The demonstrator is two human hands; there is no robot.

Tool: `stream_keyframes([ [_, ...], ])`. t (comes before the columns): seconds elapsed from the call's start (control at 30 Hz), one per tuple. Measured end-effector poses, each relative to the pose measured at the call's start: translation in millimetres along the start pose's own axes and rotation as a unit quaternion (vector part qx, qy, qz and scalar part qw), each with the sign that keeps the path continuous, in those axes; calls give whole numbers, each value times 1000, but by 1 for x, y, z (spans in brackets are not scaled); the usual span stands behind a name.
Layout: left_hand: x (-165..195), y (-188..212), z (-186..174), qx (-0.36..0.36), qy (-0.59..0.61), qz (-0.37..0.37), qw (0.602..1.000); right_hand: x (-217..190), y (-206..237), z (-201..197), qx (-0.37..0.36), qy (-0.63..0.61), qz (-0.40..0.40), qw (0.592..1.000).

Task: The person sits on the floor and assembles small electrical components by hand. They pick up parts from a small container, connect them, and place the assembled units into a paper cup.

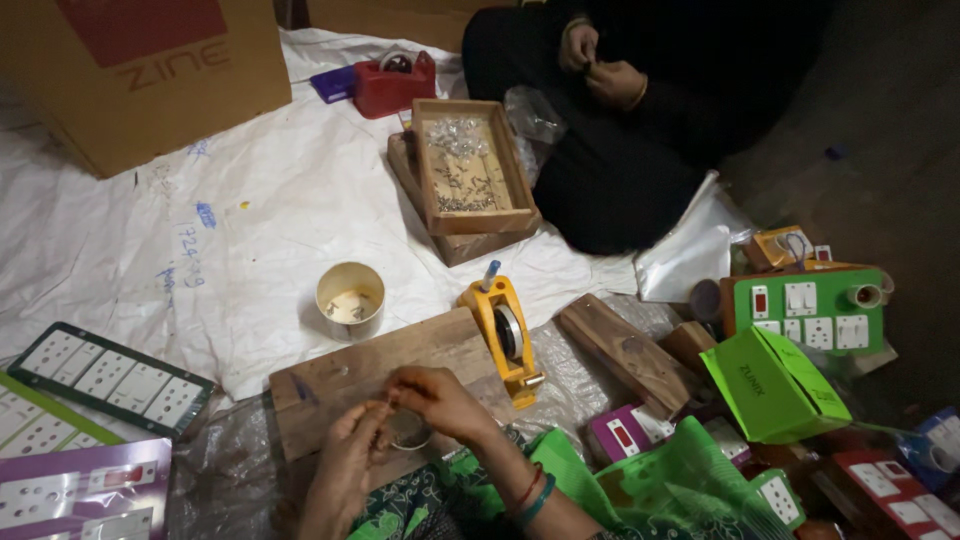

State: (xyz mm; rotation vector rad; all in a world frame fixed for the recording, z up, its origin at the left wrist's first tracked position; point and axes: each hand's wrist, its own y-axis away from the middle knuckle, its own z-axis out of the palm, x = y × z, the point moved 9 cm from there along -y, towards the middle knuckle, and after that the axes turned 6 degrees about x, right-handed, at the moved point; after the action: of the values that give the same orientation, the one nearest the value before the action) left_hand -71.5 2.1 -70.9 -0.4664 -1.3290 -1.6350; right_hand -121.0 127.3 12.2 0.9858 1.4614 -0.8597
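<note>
Fingers of the left hand (350, 455) and the right hand (435, 400) are pinching together around a small, thin item too tiny to identify, above a clear ring-shaped roll of tape (410, 438) resting on a worn wooden board (340, 380). Beside the board, a yellow tape dispenser (505, 335) is lying, and a round cream cup (350, 298) is standing on the white plastic sheet (250, 200). Across the sheet, another person's hands (600, 65) are working near a shallow wooden tray of small screws (465, 165).
</note>
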Motion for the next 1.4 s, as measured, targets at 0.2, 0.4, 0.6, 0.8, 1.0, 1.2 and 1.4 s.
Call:
stream_keyframes([
  [0.2, 13, 0, -7, 28, -81, 74, 994, 17, 1, 2, -48, 27, -16, 998],
  [0.4, 11, -1, -7, 30, -71, 75, 994, -11, 5, 7, -61, 163, -146, 974],
  [0.6, 25, 5, -6, 32, -141, 93, 985, 1, 3, -7, -9, -25, 13, 1000],
  [0.8, 37, 16, -1, 36, -220, 249, 943, -1, 13, 17, -117, 265, -119, 950],
  [1.0, 36, 16, -3, 73, -190, 221, 954, -16, 4, -9, -37, 106, -36, 993],
  [1.2, 27, 10, 4, 44, -158, 236, 958, -18, 12, 11, -124, 160, -46, 978],
  [1.4, 21, 1, 2, 13, -172, 218, 961, -30, 2, -12, -58, 240, -18, 969],
])
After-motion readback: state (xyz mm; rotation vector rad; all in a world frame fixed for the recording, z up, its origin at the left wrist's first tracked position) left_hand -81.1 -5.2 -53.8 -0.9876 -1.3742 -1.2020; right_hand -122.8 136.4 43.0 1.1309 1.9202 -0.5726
